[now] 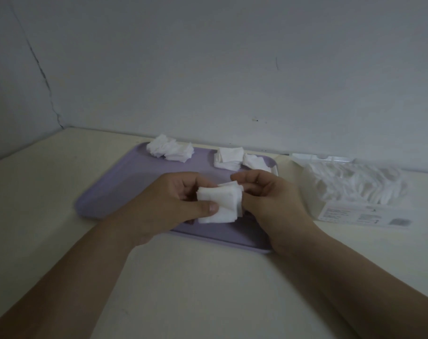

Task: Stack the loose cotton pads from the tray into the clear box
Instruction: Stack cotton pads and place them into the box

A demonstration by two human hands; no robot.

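Observation:
Above the middle of the lilac tray [105,194], both my hands hold one small stack of white square cotton pads [220,203]. My left hand [169,204] grips it from the left, thumb pressed on its front. My right hand [264,199] pinches its right edge with curled fingers. More pads lie on the tray's far side: a loose heap [170,149] at the back left and a squarer pile [232,157] at the back right. The clear box [352,192], holding many white pads, stands on the table right of the tray.
The tray and box rest on a cream table [49,192] that meets a pale wall [208,69] close behind them. The box has a printed label [362,215] on its front side. My forearms reach in from the bottom corners.

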